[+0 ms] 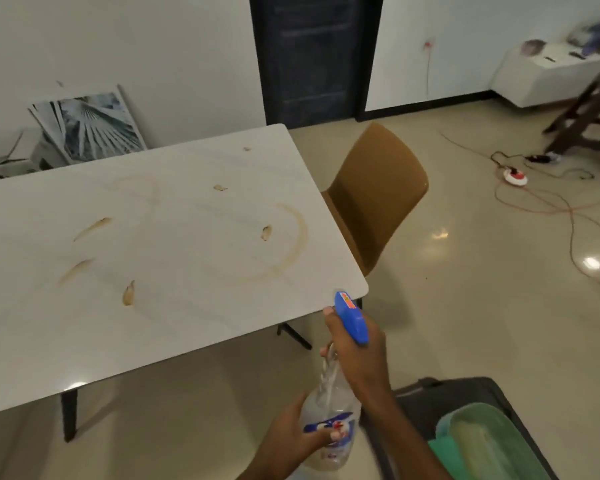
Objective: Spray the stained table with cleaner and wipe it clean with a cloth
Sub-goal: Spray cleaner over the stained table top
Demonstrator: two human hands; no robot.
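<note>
Fingers of the right hand [355, 351] are curled round the neck of a clear plastic spray bottle [333, 420] just under its blue trigger head [352, 317], with the forefinger reaching out in front of the head. The bottle's lower body, at its blue and red label, is gripped from the left side by the left hand [291, 441], thumb laid across the label. The bottle is held tilted, off the near right corner of the white rectangular table [174, 327], its nozzle pointed up toward that corner; whether it touches the edge cannot be told.

Brown stains [129, 293] are scattered over the tabletop, with a larger curved ring mark [291, 244] near the right edge. A tan moulded chair [378, 199] is set against the table's right side, its seat tucked under the edge. A dark case [465, 393] lies at the lower right, close beside the right forearm, with a pale green cloth [485, 445] on it. Open glossy floor [465, 306] stretches to the right of the chair, crossed farther off by orange cables [534, 211] and a round socket reel [515, 176]. A leaning framed print [94, 124] stands against the wall beyond the table's far edge, and a dark door [312, 53] lies behind.
</note>
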